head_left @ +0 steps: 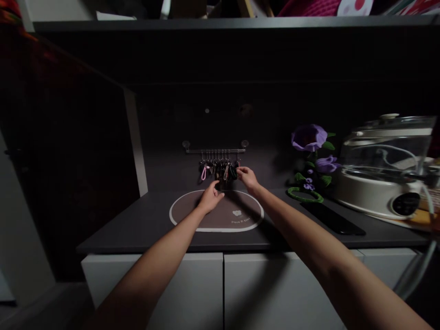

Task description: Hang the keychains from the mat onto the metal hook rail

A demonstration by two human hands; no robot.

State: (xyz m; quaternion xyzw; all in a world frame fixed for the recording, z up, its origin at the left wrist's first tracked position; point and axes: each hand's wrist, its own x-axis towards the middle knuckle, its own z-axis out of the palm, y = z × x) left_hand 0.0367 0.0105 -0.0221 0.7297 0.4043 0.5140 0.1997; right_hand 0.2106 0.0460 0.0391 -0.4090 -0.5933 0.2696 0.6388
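Note:
A clear hook rail (216, 151) is fixed to the dark back wall, with several bunches of keys (217, 169) hanging from its hooks. Among them is a pink loop strap (205, 172) near the left end. My right hand (247, 178) is at the right end of the row, fingertips pinched together beside the last hook; what they hold is too small and dark to make out. Lower and to the left, my left hand (210, 198) is just below the keys, thumb and fingers apart, holding nothing. It hovers over a brown oval mat (185, 213) with a white border.
Purple flowers (309, 138) with a green ring base stand right of the mat. Beside them lies a flat black object (332, 218), and a white appliance with a clear cover (371, 188) stands further right. A loaded shelf (220, 24) overhangs the dark counter (130, 228).

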